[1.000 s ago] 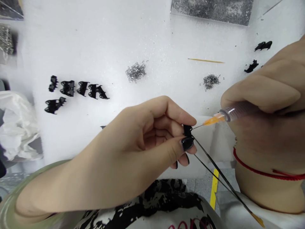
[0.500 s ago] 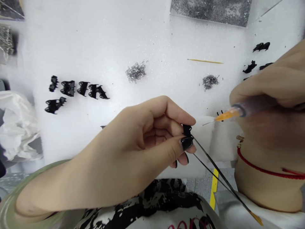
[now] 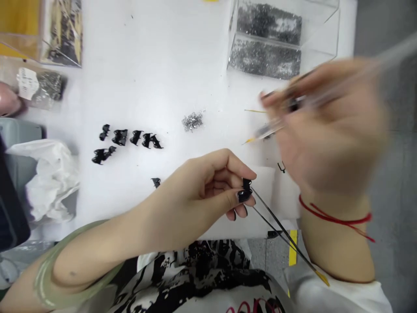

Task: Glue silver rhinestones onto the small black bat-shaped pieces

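Note:
My left hand (image 3: 208,200) pinches a small black cat-ear-shaped plastic piece (image 3: 246,184) between thumb and fingers. A pair of thin dark tweezers (image 3: 283,232) runs from those fingers down to the right, its joined end yellow. My right hand (image 3: 329,126), blurred by motion, is closed around a clear syringe (image 3: 270,129) with an orange needle hub. The needle points down and left, over the white table and apart from the black piece. Near its tip lies a small pile of clear rhinestones (image 3: 193,121).
More black pieces (image 3: 120,137) stand in rows at left, another (image 3: 156,182) beside my left wrist. A yellow stick (image 3: 255,110) lies partly behind my right hand. Clear boxes (image 3: 265,58) of dark grains stand at the back. Crumpled white plastic (image 3: 52,178) is at far left.
My right hand has swung up and forward with the syringe, away from the black piece. My left hand keeps its pinch and tweezers. The camera view has shifted and shows more of the table.

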A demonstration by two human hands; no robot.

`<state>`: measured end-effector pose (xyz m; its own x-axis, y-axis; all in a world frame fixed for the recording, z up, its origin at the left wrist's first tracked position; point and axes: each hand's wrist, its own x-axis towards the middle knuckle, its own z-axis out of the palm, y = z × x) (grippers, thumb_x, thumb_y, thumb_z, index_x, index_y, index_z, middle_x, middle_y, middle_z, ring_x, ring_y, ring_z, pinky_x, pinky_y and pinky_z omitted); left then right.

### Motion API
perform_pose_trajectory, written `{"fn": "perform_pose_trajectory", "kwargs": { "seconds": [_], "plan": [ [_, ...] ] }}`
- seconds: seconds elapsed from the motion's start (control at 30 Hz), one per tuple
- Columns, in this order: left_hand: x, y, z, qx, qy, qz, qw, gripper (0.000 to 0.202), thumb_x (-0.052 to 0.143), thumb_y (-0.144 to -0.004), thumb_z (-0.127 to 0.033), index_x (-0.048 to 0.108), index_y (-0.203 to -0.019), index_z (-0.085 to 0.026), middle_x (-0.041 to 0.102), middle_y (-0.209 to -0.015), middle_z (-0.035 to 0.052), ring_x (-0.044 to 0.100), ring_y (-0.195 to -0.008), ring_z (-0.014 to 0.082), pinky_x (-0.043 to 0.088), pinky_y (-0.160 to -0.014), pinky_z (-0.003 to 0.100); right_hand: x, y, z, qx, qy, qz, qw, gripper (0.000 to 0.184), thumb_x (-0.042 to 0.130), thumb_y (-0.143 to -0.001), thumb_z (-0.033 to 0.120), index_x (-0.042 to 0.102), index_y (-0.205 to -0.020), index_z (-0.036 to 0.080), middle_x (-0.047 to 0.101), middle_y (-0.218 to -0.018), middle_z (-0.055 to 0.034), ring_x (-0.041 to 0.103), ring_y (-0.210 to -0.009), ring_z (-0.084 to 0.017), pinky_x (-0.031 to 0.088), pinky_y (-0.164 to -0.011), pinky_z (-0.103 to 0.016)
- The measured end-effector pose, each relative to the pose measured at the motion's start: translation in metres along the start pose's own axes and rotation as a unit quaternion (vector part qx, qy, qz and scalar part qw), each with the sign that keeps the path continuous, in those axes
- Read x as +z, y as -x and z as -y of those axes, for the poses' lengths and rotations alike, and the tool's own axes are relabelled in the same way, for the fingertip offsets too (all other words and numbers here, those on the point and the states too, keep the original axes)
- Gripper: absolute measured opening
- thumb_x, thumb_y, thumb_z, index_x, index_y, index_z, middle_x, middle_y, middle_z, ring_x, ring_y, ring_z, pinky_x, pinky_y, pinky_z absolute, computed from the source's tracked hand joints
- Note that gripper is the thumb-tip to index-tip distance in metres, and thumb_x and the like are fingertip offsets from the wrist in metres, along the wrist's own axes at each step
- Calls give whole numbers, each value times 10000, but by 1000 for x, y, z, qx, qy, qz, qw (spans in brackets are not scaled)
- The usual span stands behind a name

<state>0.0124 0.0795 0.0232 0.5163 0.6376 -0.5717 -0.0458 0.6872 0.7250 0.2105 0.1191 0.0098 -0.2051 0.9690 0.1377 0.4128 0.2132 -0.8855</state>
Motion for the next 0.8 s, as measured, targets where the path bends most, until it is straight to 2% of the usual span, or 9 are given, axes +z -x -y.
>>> {"fn": "perform_pose_trajectory", "kwargs": {
  "seconds": [0.07,0.13,0.27,0.33,0.43,0.5,0.57,0.67,0.8],
  "plan": [
    [0,-1,2,11,5,7,1000,158,659,-869,-46,636,-947,-181,709,-769,-5,686,-665,93,577,-606,158,14,1,3,-5,-8,40,999,168,470,-1014,112,549,-1084,244,658,-1144,-25,671,-1167,-166,583,-1056,-366],
    [0,-1,5,29,12,16,999,166,659,-865,-50,633,-957,-187,719,-794,2,679,-674,102,569,-609,182,16,2,1,-3,6,83,997,195,506,-1021,172,563,-1194,239,654,-1252,-40,637,-1259,-190,583,-1056,-382],
    [1,-1,8,61,52,31,996,144,666,-887,-70,624,-960,-187,738,-827,17,693,-708,113,562,-630,207,-16,12,-4,-15,174,42,984,618,556,-1000,270,295,-1558,226,541,-1431,-127,593,-1318,-230,598,-969,-384],
    [2,0,7,81,85,28,993,155,666,-889,-58,614,-962,-185,743,-836,16,694,-712,100,556,-638,196,-39,22,-1,-24,265,4,964,398,598,-977,241,542,-1370,235,645,-1203,-93,674,-1054,-228,556,-877,-392],
    [3,-1,6,110,116,-10,987,187,681,-862,-33,605,-942,-183,731,-806,3,688,-691,89,547,-638,191,-64,36,7,-27,284,155,946,137,561,-981,240,663,-1072,249,656,-930,-33,615,-720,-164,481,-644,-322],
    [3,-3,6,113,117,-39,986,193,686,-851,-27,603,-932,-182,724,-802,-1,683,-680,90,545,-648,205,-68,42,11,-27,257,328,909,263,473,-981,143,655,-1111,281,631,-938,-31,601,-699,-149,465,-599,-280],
    [3,-5,6,105,106,-58,987,185,686,-856,-37,602,-937,-181,712,-806,-4,686,-690,99,546,-660,223,-62,44,15,-64,256,422,867,489,421,-922,23,677,-1162,363,584,-877,-22,566,-674,-152,434,-580,-259],
    [3,-7,6,89,92,-79,989,176,681,-861,-51,590,-944,-178,692,-781,-8,685,-698,116,550,-660,244,-48,45,20,-112,283,408,861,708,425,-810,-84,711,-1149,467,518,-795,-14,497,-649,-161,395,-600,-261],
    [4,-9,5,80,84,-83,990,150,664,-875,-65,581,-950,-166,693,-773,-3,683,-683,118,557,-666,252,-36,48,27,-133,279,387,869,604,456,-675,-150,743,-903,330,562,-871,-37,539,-779,-190,428,-662,-297]
  ]
}}
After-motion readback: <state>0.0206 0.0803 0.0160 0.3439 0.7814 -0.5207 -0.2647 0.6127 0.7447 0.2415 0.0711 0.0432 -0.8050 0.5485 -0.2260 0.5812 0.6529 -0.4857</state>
